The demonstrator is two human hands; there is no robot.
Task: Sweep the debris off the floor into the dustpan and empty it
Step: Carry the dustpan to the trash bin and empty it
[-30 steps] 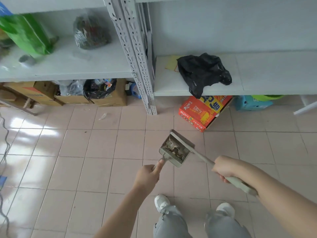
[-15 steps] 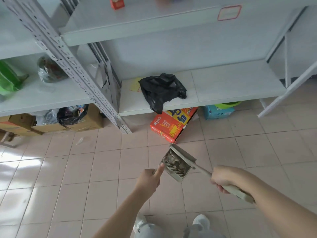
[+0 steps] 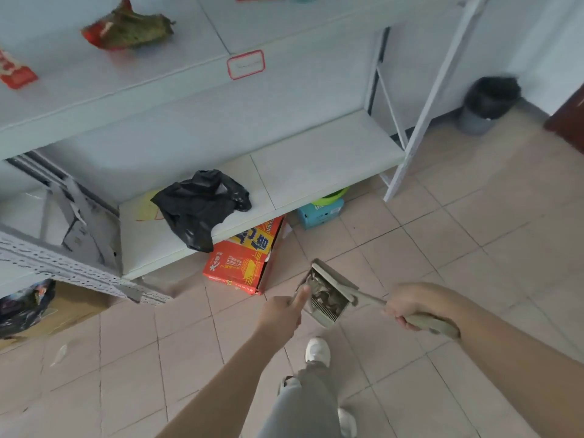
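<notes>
the right hand has its fingers wrapped tight round the long handle of the dustpan, which hangs above the tiled floor with crumpled debris inside. the left hand is curled on the pan's near edge, thumb up. a lined bin stands far right.

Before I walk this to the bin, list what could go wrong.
1. The dustpan holds loose debris and hangs in the air; tilting it may spill some onto the tiles.
2. The bin stands far off by the wall, so it is a long carry.
3. The left hand grips only the pan's edge, which could slip.
</notes>
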